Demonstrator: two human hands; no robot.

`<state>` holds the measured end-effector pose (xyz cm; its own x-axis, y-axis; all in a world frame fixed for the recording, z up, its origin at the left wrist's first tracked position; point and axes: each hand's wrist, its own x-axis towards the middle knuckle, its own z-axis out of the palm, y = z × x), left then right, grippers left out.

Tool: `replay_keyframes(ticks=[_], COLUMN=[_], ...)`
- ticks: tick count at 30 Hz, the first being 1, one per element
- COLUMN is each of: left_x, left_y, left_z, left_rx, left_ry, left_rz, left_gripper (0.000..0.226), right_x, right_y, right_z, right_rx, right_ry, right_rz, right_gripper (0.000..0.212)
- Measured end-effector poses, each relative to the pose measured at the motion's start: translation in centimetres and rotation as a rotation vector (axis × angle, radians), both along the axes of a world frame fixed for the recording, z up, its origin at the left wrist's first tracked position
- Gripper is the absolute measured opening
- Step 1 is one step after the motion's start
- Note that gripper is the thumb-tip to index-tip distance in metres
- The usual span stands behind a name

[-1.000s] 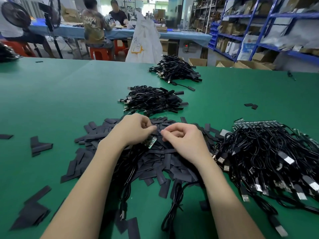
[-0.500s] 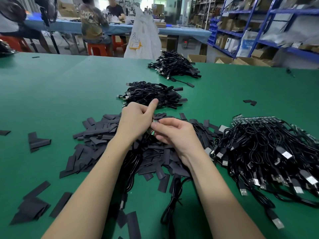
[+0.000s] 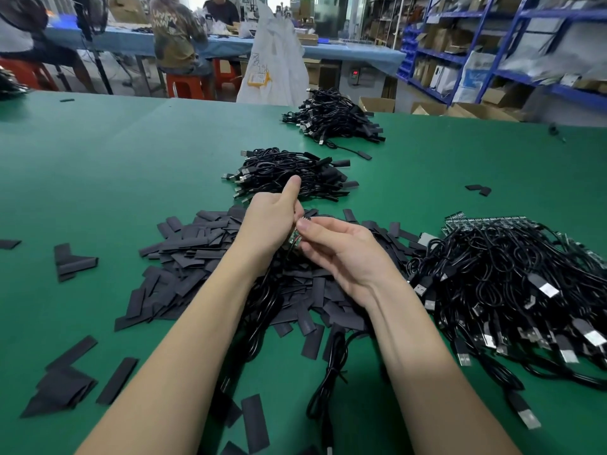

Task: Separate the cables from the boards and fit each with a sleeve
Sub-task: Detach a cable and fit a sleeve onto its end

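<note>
Here, the small green circuit board (image 3: 294, 239) sits pinched between the left hand (image 3: 267, 224) and right hand (image 3: 341, 247), above flat black sleeve pieces (image 3: 197, 244) on the green bench (image 3: 131, 159).

A small green board (image 3: 293, 239) is pinched between the left hand (image 3: 269, 224) and the right hand (image 3: 341, 251), held above the sleeves (image 3: 197, 247). These are flat black strips, heaped under and to the left of both hands, with strays lying nearer the body. A black cable (image 3: 262, 310) hangs down from the board between the forearms onto the heap. To the right of the right hand lies a big tangle of black USB cables (image 3: 512, 284), with a row of boards along its far edge. Beyond the hands sit two smaller cable piles (image 3: 289, 174), one farther than the other.
</note>
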<state>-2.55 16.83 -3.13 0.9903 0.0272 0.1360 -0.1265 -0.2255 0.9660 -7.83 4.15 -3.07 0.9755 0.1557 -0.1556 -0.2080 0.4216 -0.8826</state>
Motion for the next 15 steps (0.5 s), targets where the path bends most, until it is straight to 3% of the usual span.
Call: replay_keyframes(ticks=[2, 4, 6, 8, 10, 13, 15], left_x=[0.0, 0.0, -0.1, -0.3, -0.3, -0.8, -1.0], left_y=[0.4, 1.1, 1.6, 1.8, 1.9, 2.0, 2.3], left_z=[0.2, 0.2, 0.2, 0.5, 1.0, 1.6, 1.7], left_rx=[0.056, 0.234, 0.371, 0.410, 0.351, 0.105, 0.086], left_ry=[-0.001, -0.082, -0.168, -0.241, -0.194, 0.072, 0.114], left_rz=[0.007, 0.110, 0.200, 0.186, -0.012, -0.429, -0.506], left_gripper=[0.073, 0.069, 0.055, 0.036, 0.024, 0.017, 0.014], right_x=[-0.2, -0.1, 0.0, 0.1, 0.0, 0.2, 0.3], right_y=[-0.4, -1.0, -1.4, -1.5, -1.4, -1.5, -1.7], right_z=[0.5, 0.9, 1.0, 1.1, 1.1, 0.9, 0.8], right_rx=[-0.055, -0.199, -0.292, -0.251, -0.153, -0.072, -0.097], right_ry=[-0.027, -0.060, -0.069, -0.057, -0.034, -0.037, -0.049], right_rz=[-0.005, -0.070, -0.155, -0.216, -0.240, -0.240, -0.224], right_gripper=[0.006, 0.010, 0.015, 0.016, 0.018, 0.015, 0.011])
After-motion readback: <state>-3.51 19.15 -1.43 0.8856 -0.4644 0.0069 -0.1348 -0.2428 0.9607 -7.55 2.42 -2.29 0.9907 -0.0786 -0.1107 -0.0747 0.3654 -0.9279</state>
